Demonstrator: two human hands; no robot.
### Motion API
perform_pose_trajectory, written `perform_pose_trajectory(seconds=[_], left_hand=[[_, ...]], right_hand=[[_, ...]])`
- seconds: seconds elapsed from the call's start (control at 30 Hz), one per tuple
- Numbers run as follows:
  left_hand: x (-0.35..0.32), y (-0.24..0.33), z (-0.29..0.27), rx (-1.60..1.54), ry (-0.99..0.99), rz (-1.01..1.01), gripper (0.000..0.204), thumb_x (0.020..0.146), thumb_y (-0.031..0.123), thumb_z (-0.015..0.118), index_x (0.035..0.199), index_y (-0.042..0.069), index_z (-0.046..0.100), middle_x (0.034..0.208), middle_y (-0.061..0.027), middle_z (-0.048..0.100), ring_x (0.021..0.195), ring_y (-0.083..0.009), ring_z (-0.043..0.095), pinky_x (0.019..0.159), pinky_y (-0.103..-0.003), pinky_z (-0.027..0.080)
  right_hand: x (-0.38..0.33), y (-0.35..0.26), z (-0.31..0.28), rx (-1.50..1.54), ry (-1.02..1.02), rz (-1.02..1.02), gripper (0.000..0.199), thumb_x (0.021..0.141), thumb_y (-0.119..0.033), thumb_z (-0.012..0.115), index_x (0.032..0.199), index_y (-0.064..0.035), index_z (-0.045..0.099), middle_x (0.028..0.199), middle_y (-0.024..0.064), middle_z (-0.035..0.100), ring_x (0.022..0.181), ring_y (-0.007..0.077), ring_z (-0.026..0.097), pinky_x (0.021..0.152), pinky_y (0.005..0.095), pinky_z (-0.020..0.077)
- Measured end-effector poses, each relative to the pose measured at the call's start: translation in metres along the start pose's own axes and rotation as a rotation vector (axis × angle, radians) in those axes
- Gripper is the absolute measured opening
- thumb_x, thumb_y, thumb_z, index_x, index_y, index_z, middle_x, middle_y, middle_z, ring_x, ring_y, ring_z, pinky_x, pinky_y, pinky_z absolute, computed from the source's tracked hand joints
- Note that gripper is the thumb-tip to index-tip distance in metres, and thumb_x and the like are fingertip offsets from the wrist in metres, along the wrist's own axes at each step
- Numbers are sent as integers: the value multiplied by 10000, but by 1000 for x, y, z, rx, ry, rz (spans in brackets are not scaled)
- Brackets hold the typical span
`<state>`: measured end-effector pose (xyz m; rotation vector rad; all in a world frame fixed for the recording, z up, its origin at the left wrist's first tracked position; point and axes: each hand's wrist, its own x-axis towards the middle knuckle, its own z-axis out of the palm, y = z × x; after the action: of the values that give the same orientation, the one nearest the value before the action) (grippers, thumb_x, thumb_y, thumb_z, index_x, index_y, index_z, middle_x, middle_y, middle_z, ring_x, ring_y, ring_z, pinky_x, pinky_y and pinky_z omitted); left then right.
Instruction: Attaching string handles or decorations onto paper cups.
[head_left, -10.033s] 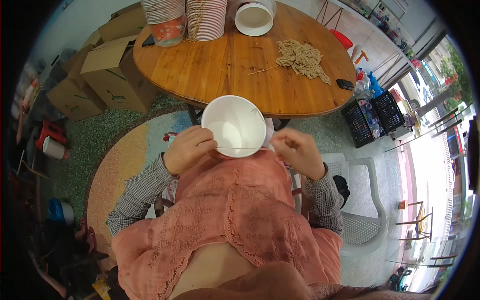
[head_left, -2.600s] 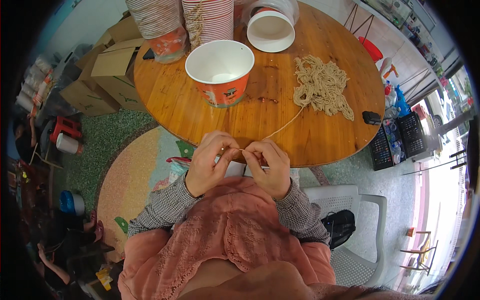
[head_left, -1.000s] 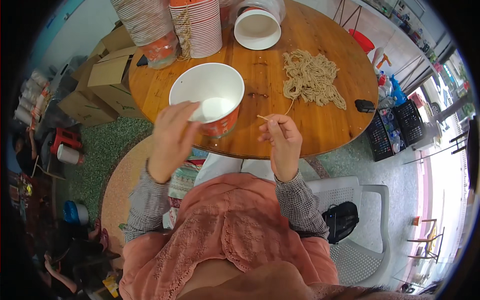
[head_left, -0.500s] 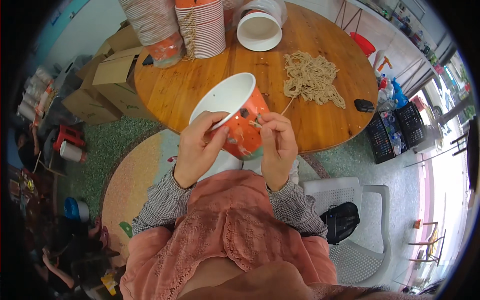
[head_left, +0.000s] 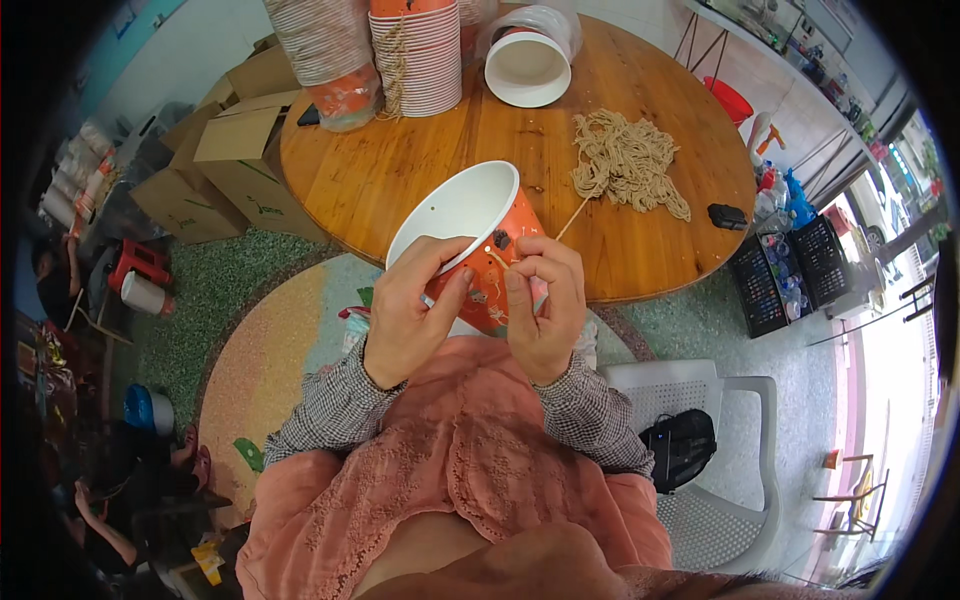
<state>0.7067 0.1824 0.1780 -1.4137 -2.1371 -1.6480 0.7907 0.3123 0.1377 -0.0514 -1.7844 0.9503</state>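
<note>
An orange paper bucket [head_left: 465,205] with a white inside is held tilted over my lap, just off the table's near edge. My left hand [head_left: 408,312] is closed on its rim, fingers inside and thumb on the printed outer wall. Between the thumb and fingers of my right hand [head_left: 548,308] is a tan cord [head_left: 573,219], pinched close to its end. That end points at a small hole in the bucket's side below the rim; whether it enters the hole cannot be made out. Behind my right hand the cord runs back to a loose tangled heap of cord [head_left: 625,160].
On the round wooden table [head_left: 350,185] stand a tall bucket stack [head_left: 418,65], a plastic-wrapped stack [head_left: 340,90] and a bucket lying sideways [head_left: 528,72]. A small black object [head_left: 727,216] sits at the right edge. Cardboard boxes [head_left: 240,155] are left; a grey chair [head_left: 745,430] with a black bag [head_left: 685,445] is right.
My right hand has shifted the cord's end leftward to the hole near the bucket's rim. The bucket sits slightly lower in view, still in my left hand.
</note>
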Motion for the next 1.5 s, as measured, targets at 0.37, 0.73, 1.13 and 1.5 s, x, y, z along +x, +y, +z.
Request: perform_pose_trajectory(seconds=[0.37, 0.73, 1.13, 1.5], left_hand=[[0, 3, 2, 123, 49, 107, 267, 806, -53, 620, 1070, -15, 601, 845, -138, 586, 689, -254, 596, 578, -312, 473], [-2, -7, 5, 271, 67, 187, 293, 772, -33, 642, 1060, 18, 614, 828, -101, 590, 622, -257, 517, 569, -351, 415], [1, -3, 10, 355, 41, 237, 291, 773, -16, 636, 1059, 31, 613, 838, -97, 596, 655, -280, 520, 597, -365, 410], [15, -25, 25, 411, 47, 236, 294, 775, -17, 646, 1065, 27, 613, 913, -115, 604, 764, -287, 564, 668, -361, 449]], right_hand=[[2, -1, 0, -33, -43, -30, 69, 867, -39, 613, 923, -12, 584, 1065, 150, 588, 960, 269, 587, 854, 342, 471], [1, 5, 2, -34, -98, -44, 142, 803, 22, 634, 930, 1, 575, 1039, 164, 576, 917, 306, 582, 789, 361, 479], [6, 4, -3, -78, -93, -33, 114, 795, 5, 626, 897, -7, 577, 951, 134, 583, 848, 296, 567, 742, 362, 473], [5, 17, -2, 99, -90, 185, 55, 863, -7, 603, 905, 6, 570, 815, 82, 557, 685, 155, 553, 605, 261, 450]])
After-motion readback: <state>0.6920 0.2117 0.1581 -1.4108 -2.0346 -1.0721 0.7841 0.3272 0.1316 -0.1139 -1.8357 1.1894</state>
